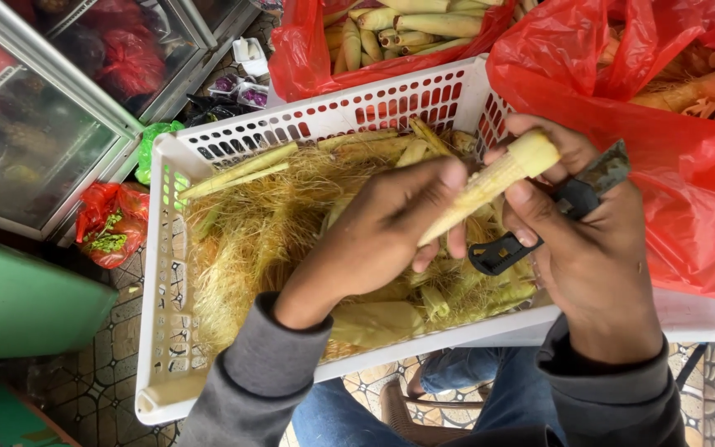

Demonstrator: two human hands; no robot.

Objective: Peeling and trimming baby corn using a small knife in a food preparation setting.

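left hand (374, 236): fingers pinched on baby corn (490, 184), held tilted over white basket (159, 331) | right hand (585, 248): fingers wrapped round black-handled knife (531, 228), thumb pressed on corn's thick end | basket: filled with husks and silk (266, 240) | beyond: red bags (688, 190) holding more corn, glass cabinet (35, 124) at far left

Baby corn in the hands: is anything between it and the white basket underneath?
Nothing visible does. The baby corn is pinched between the left hand and the right hand, which also holds a black-handled knife. Directly below lies the white basket, open-topped and filled with husks and silk.
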